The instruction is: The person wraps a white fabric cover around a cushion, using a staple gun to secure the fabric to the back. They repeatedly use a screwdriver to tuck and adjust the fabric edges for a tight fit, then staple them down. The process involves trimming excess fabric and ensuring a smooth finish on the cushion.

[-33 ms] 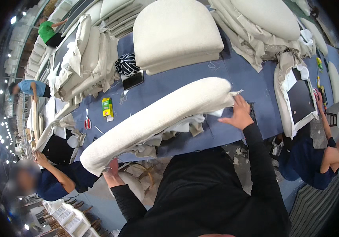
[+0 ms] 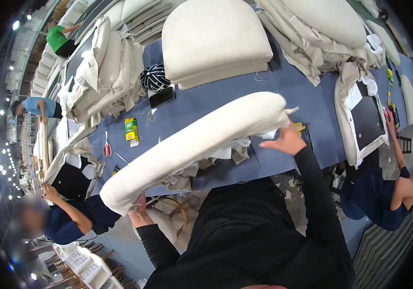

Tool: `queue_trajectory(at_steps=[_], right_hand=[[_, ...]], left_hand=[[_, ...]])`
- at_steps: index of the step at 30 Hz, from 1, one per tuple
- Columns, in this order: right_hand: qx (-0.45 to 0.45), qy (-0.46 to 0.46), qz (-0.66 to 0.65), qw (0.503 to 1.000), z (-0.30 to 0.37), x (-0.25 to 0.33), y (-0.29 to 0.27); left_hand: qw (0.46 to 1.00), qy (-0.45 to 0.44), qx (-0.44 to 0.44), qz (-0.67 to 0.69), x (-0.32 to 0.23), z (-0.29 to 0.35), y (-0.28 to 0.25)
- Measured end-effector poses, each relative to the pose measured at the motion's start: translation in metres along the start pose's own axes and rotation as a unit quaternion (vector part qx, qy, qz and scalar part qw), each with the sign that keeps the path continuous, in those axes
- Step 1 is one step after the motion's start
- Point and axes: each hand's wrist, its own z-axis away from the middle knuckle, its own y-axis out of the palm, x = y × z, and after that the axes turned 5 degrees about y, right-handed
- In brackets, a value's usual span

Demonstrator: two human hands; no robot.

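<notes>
A cream upholstered seat cushion (image 2: 196,139) is tilted on edge between my two hands, loose fabric and white padding hanging from its underside. My left hand (image 2: 140,213) holds its lower left end; the fingers are partly hidden behind the cover. At the upper right end, my right hand (image 2: 287,138) supports the cushion with the thumb spread and the fingers against the frayed fabric corner. Just beyond that hand a yellow and black object (image 2: 301,127) shows in part.
On the blue-grey table (image 2: 298,96) lie stacked cream cushions (image 2: 216,38), a phone (image 2: 162,98), a striped black-and-white round item (image 2: 155,78), a yellow-green box (image 2: 131,131) and red-handled scissors (image 2: 107,145). Co-workers handle cushions at left (image 2: 71,180) and right (image 2: 363,120).
The cushion has shifted slightly, its right end turning a little, and my right hand has moved slightly left. More of the yellow object beside that hand shows now.
</notes>
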Motion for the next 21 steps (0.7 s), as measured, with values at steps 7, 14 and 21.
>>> queue_trajectory(at_steps=[7,14,21], right_hand=[[-0.128,0.098,-0.107,0.981,-0.008,0.016,0.019],[-0.345,0.031,0.036,0.937,0.031,0.089,-0.066],[-0.411,-0.024,0.071,0.908,0.003,0.183,-0.056]], left_hand=[[0.993,0.021,-0.033,-0.112,-0.003,-0.044,0.050],[0.998,-0.032,-0.004,-0.051,0.052,-0.070,0.057],[0.827,-0.166,0.121,-0.523,0.155,-0.086,0.117]])
